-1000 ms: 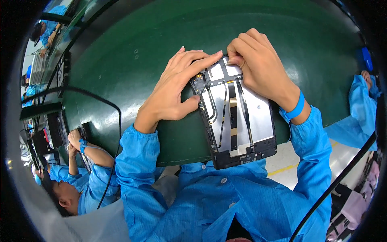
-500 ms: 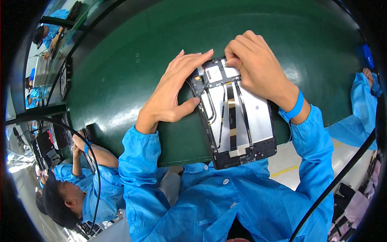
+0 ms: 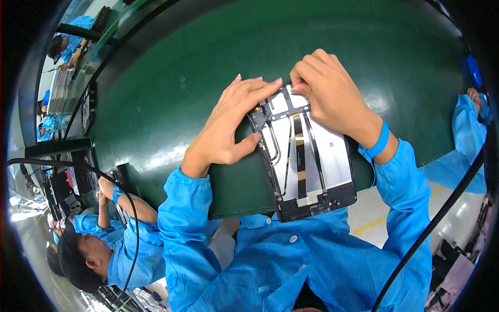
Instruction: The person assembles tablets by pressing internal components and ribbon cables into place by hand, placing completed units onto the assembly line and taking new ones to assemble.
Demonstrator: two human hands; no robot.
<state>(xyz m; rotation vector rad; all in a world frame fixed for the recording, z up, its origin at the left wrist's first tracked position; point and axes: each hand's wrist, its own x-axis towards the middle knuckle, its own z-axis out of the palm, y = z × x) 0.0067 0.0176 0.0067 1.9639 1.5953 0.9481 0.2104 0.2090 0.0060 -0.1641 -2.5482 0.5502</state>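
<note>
An opened tablet lies tilted on the green work table, its back cover off, with silver battery panels, black ribbon cables and a dark board strip at its near end. My left hand steadies its far left corner, the thumb against the left side and the fingers stretched along the far edge. At that far edge my right hand is closed in a pinch over a white-and-black framed section. Whatever lies between its fingertips is hidden. A blue band circles my right wrist.
The green table surrounds the tablet. A black cable crosses the lower right, and another cable curves at left. A co-worker in a dark cap sits close on the left; a blue sleeve rests at the right edge.
The view has shifted slightly, so hands and tablet sit a little lower. My left fingertips are somewhat nearer the right hand; the right hand keeps its pinch at the far edge.
</note>
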